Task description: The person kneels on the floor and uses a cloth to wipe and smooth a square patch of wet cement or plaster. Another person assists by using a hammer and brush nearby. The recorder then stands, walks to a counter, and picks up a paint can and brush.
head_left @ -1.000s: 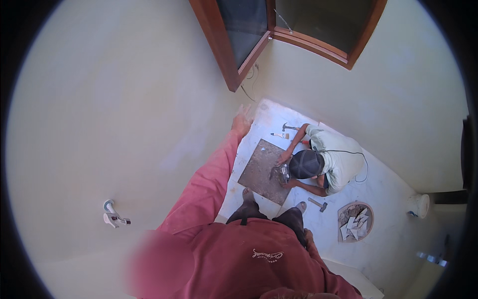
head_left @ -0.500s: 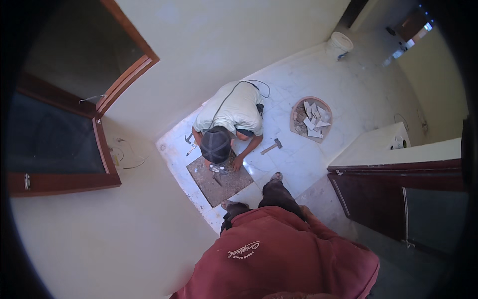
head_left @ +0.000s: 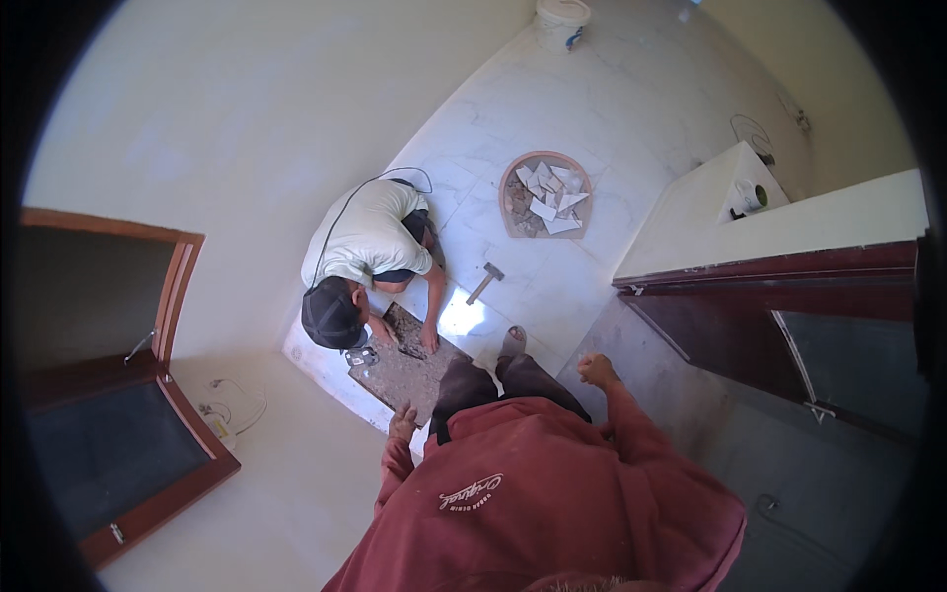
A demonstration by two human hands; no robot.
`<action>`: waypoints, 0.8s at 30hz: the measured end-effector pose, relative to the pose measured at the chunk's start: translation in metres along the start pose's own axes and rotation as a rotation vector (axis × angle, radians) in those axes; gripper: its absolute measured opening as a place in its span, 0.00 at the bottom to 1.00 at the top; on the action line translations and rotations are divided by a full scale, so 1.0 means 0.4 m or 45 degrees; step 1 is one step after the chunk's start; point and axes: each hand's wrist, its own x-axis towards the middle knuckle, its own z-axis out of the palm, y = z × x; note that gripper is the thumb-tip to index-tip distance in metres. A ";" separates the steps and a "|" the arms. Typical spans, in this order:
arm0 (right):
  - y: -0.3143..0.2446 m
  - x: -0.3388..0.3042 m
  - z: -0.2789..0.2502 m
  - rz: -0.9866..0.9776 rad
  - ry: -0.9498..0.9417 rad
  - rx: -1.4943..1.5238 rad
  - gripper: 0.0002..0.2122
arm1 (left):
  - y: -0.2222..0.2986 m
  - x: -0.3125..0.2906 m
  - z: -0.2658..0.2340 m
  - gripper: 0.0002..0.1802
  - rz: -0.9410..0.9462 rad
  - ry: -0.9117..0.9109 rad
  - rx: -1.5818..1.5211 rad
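I stand in a red long-sleeved top, looking straight down at a white tiled floor. My left hand [head_left: 401, 422] hangs open by my thigh, fingers apart, holding nothing, just above the edge of a bare grey patch of floor [head_left: 402, 364]. Beside my hip, my right hand [head_left: 595, 370] is curled into a loose fist with nothing in it. A co-worker in a white shirt and dark cap [head_left: 331, 314] crouches over the patch with one hand [head_left: 429, 341] pressed on it. A hammer [head_left: 484, 283] lies on the tiles behind that person.
A round pan of broken tile pieces [head_left: 545, 193] sits on the floor farther off. A white bucket [head_left: 561, 20] stands at the far end. A dark wooden door [head_left: 789, 326] is at my right, a wooden window frame [head_left: 118, 434] at my left.
The view has swung round: the window frame moved from the top to the left. My left arm, stretched out to the wall a second ago, now hangs at my side. The co-worker stays crouched.
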 end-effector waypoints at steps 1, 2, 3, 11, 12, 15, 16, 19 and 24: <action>-0.025 -0.016 -0.010 0.055 -0.017 0.014 0.11 | 0.071 0.007 0.007 0.37 0.191 -0.068 -0.012; -0.052 -0.034 -0.020 0.106 -0.029 0.022 0.11 | 0.155 -0.011 0.039 0.37 0.181 -0.205 -0.141; -0.064 -0.049 -0.027 0.154 -0.037 0.034 0.10 | 0.233 -0.034 0.074 0.37 0.178 -0.348 -0.268; 0.088 -0.095 0.053 0.148 0.288 0.291 0.11 | 0.401 0.098 0.108 0.39 -0.001 -0.505 -0.080; 0.089 -0.083 0.069 0.157 0.307 0.297 0.12 | 0.391 0.129 0.069 0.40 -0.034 -0.411 -0.045; 0.217 -0.053 0.094 0.014 0.166 -0.365 0.12 | 0.418 0.198 0.025 0.41 -0.145 -0.283 0.082; 0.288 -0.038 0.100 0.012 0.144 -0.400 0.14 | 0.415 0.217 0.022 0.41 -0.176 -0.285 0.100; 0.314 -0.027 0.133 0.122 0.111 -0.240 0.14 | 0.462 0.265 0.014 0.43 -0.239 -0.209 0.176; 0.314 0.027 0.100 0.175 0.098 -0.114 0.15 | 0.598 0.341 0.155 0.45 -0.265 -0.201 0.275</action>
